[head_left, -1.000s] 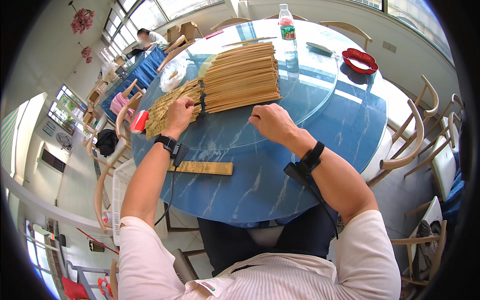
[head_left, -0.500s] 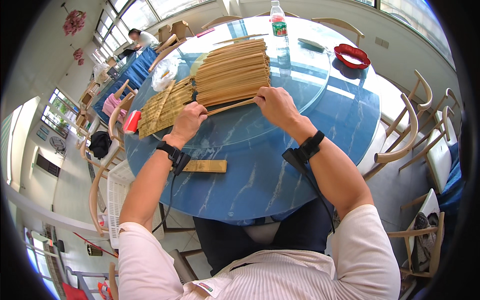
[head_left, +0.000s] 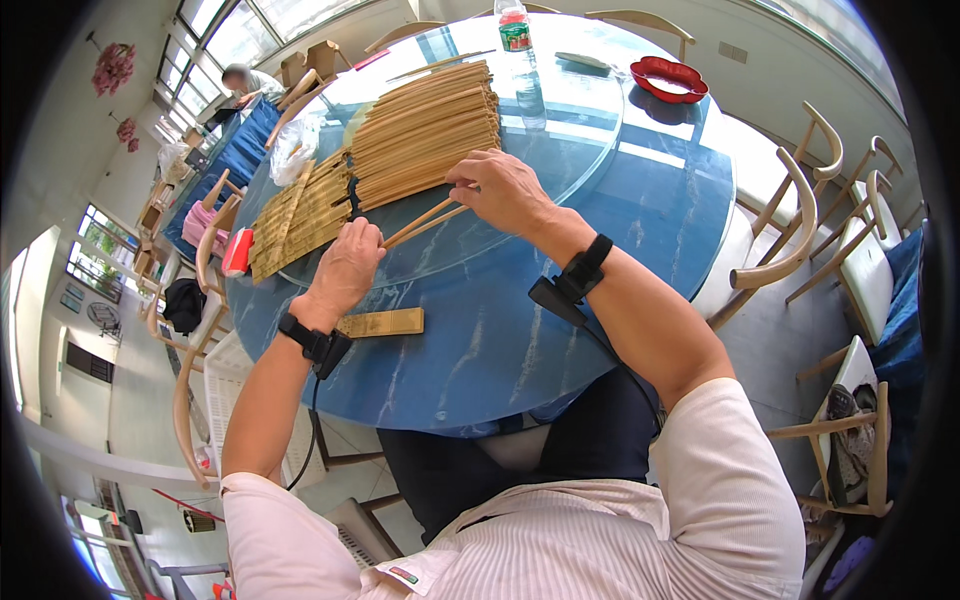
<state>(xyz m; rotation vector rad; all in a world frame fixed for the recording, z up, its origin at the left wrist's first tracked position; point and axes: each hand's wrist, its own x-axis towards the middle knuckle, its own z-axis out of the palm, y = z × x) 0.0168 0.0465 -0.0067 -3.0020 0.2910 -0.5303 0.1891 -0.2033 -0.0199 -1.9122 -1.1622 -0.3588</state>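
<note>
A pair of wooden chopsticks spans the gap between my hands, close together at the left and spread apart toward the right. My left hand is closed on their left ends. At the other ends, the bent fingers of my right hand grip the sticks, partly hiding the tips. Just beyond my hands, a large pile of chopsticks lies on the glass turntable. To its left are several flat, yellowish printed paper sleeves. Nearer me, a small stack of similar sleeves lies on the blue table.
A red can lies at the table's left edge beside a clear plastic bag. Farther back are a bottle and a red flower-shaped dish. Wooden chairs surround the table; a person sits far left.
The chopsticks, lying close together before, are now spread apart at the right end. My right hand's fingers have shifted on them. The whole view has moved slightly.
</note>
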